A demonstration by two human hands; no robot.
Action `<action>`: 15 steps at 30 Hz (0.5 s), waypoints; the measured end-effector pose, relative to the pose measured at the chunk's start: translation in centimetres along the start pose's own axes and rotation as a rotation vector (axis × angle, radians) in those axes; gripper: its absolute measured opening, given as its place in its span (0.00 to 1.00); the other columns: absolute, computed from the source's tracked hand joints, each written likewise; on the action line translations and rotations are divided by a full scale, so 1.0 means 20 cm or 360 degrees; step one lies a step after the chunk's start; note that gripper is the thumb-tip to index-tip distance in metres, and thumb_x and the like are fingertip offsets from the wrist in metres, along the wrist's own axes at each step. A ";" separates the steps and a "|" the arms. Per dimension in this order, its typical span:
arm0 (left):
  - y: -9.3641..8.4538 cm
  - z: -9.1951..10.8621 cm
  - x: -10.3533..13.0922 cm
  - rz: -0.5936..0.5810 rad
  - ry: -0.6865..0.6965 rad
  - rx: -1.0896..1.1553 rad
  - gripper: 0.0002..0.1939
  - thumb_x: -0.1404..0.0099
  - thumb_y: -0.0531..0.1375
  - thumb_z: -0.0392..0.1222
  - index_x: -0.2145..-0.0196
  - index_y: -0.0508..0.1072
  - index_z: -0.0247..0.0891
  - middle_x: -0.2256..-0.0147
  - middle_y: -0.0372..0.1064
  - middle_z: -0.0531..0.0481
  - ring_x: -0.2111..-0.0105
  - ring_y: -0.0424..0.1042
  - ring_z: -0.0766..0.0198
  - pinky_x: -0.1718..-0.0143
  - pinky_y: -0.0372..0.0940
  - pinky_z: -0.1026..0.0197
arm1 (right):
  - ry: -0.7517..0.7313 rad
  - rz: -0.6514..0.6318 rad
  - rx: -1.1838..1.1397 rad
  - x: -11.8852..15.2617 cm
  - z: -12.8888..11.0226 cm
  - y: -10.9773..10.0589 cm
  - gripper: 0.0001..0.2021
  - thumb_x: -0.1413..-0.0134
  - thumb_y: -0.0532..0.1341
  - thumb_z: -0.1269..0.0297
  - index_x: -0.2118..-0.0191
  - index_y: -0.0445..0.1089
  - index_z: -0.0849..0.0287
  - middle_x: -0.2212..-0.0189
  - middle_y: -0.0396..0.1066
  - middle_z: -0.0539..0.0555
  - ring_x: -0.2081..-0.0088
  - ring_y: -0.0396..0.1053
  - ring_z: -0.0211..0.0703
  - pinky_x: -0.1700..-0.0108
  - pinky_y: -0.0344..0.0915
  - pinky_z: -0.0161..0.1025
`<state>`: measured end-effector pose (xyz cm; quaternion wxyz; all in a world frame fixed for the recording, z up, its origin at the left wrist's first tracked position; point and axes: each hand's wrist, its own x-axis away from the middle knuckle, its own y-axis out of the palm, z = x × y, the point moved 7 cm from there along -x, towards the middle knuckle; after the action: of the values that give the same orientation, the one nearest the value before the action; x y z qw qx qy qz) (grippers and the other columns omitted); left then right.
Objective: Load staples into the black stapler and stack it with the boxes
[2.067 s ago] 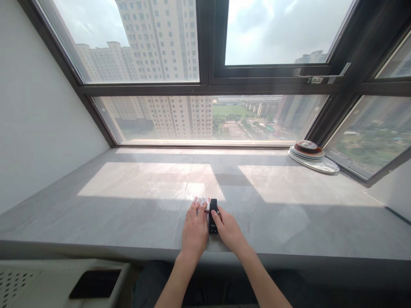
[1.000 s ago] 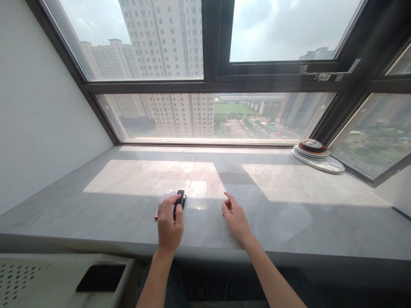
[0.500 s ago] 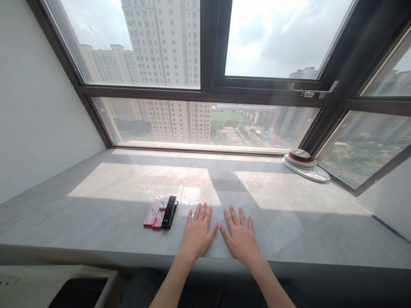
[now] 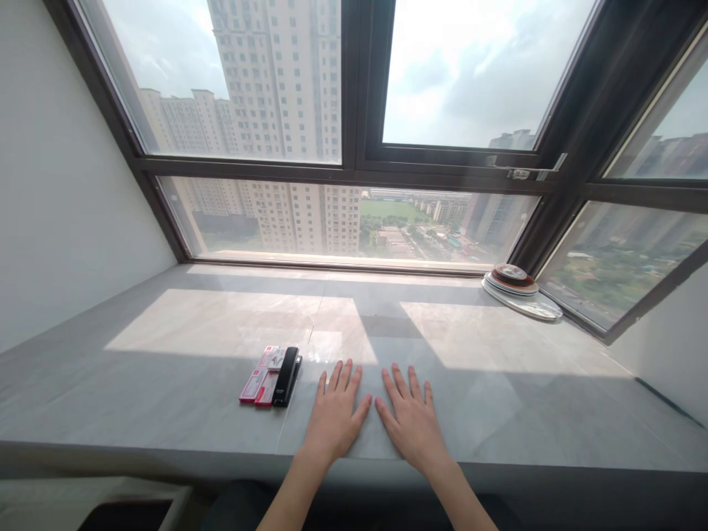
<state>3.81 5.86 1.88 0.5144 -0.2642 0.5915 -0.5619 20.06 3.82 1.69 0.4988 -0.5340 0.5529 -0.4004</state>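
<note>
My left hand (image 4: pixel 335 414) lies flat on the grey marble-look sill (image 4: pixel 188 402), fingers spread, holding nothing. Beside it, my right hand (image 4: pixel 410 419) rests palm down the same way, its thumb close to the left thumb. To the left of my left hand lies a black stapler (image 4: pixel 286 377), a short gap away from the fingers. Against the stapler's left side sit several small red-and-white boxes (image 4: pixel 254 385), which look like staple boxes. One small box (image 4: pixel 277 359) with a picture on it lies at the far end, partly behind the stapler.
A stack of plates or round discs (image 4: pixel 517 284) stands in the far right corner by the dark window frame (image 4: pixel 442 177). A white wall (image 4: pixel 82 206) bounds the left side. Below the sill's front edge, at lower left, is a pale piece with a dark opening (image 4: pixel 127 515).
The whole view has shifted slightly, so the sill and things on it appear a little lower and to the left. Both hands stay flat in place.
</note>
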 end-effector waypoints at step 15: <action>0.00 0.00 0.00 -0.0003 -0.0002 0.0000 0.30 0.25 0.46 0.56 0.29 0.52 0.49 0.28 0.43 0.49 0.28 0.42 0.51 0.31 0.44 0.39 | -0.0023 0.0029 -0.0012 0.00 0.00 0.00 0.31 0.30 0.43 0.43 0.27 0.46 0.44 0.26 0.37 0.48 0.26 0.31 0.59 0.30 0.31 0.64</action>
<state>3.83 5.74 1.95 0.5143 -0.2650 0.5909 -0.5622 19.98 3.74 1.74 0.5043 -0.5337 0.5557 -0.3898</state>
